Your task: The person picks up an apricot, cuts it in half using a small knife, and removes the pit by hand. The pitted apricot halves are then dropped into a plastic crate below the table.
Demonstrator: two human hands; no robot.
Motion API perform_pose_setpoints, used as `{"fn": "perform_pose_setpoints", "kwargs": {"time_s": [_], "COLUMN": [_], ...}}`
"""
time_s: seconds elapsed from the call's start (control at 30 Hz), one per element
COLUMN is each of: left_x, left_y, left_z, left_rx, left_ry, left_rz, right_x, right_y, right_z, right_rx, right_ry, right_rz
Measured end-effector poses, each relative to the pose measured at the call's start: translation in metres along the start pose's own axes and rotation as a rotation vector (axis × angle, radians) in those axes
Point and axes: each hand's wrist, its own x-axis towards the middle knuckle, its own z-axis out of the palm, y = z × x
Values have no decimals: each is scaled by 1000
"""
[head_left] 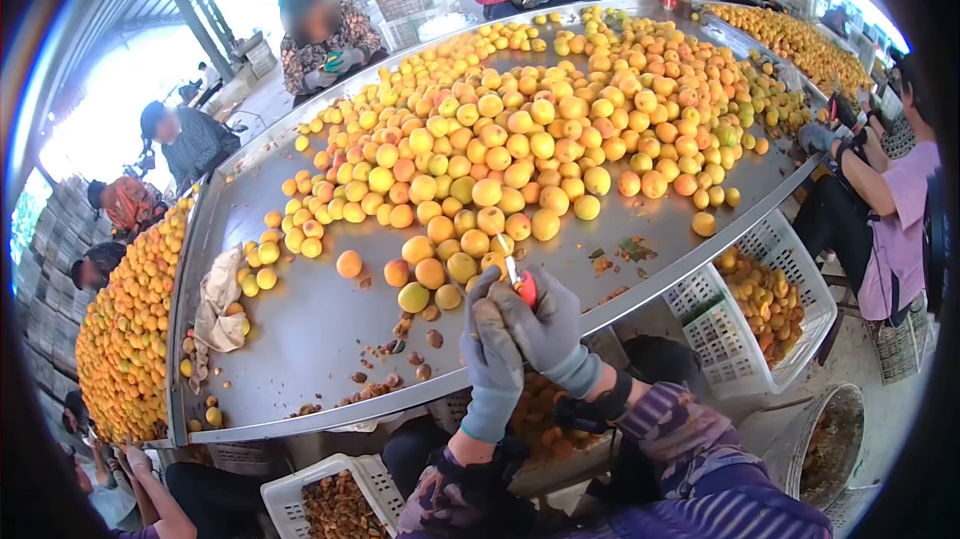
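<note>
Both my hands wear grey gloves and meet above the near edge of the metal table (290, 324). My right hand (545, 324) is closed round the red handle of a small knife (524, 286), its blade pointing up and away toward the fruit. My left hand (490, 339) is pressed against the right one, fingers curled; whatever it may hold is hidden. Just beyond the blade lies the large heap of yellow-orange apricots (510, 144). Several loose apricots (430, 273) rest left of my hands, with brown pits (434, 339) scattered nearer the edge.
White crates stand below the edge, one with halved fruit (810, 324) at right, one with pits (285, 504) at left. A bucket (850, 419) is at lower right. A cloth (220, 294) lies at left. Co-workers sit around, one in pink (895, 229) at right.
</note>
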Motion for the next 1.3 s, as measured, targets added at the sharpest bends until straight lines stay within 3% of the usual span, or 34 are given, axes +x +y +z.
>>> {"fn": "perform_pose_setpoints", "kwargs": {"time_s": [0.03, 0.1, 0.17, 0.23, 0.27, 0.3, 0.37, 0.43, 0.5, 0.53, 0.67, 0.73, 0.77, 0.83, 1.13, 1.23, 1.3], "left_x": [0, 1, -3, -6, 0, -1, 1, -1, -3, -4, -9, -10, -11, -8, -9, -8, -6], "left_y": [-1, -1, 3, 14, -6, -3, 15, 36, 38, 29, 17, 21, 25, 25, 18, 20, 19], "left_z": [-2, -7, -6, -5, -6, -12, -28, -15, -9, -6, -14, -9, -6, -4, -1, -1, -2], "left_rx": [-4, 104, -30, 280, -541, -539, -475, -321, -181, 18, 260, 254, 248, 172, 263, 166, -221], "left_ry": [-2, -4, 17, -22, 187, 199, -179, -227, -210, -168, -286, -279, -271, -267, -185, -135, -111], "left_rz": [-7, -90, -142, -104, -492, -504, -635, -578, -397, -197, -221, -171, -116, -185, 14, -24, -285], "right_x": [0, 0, -1, 1, 1, 1, 4, 11, 19, 20, 16, 13, 10, 6, 3, 7, 13], "right_y": [3, 7, 6, 1, -7, -4, 2, -10, -21, -20, -9, 3, 5, 6, 4, 4, -10], "right_z": [-2, -5, -10, -14, -18, -18, -18, -23, -35, -36, -40, -41, -41, -37, -26, -22, -27], "right_rx": [-6, -130, -204, -199, -274, -274, 134, 283, 489, 345, 385, 439, 439, 332, 393, 422, 457], "right_ry": [2, -23, -59, -126, -152, -159, -211, -183, -86, -108, -55, -11, -11, 30, -15, 44, 91], "right_rz": [5, -188, -178, -300, -340, -326, -39, 93, 348, 331, 349, 243, 247, 229, 249, 86, 97]}}
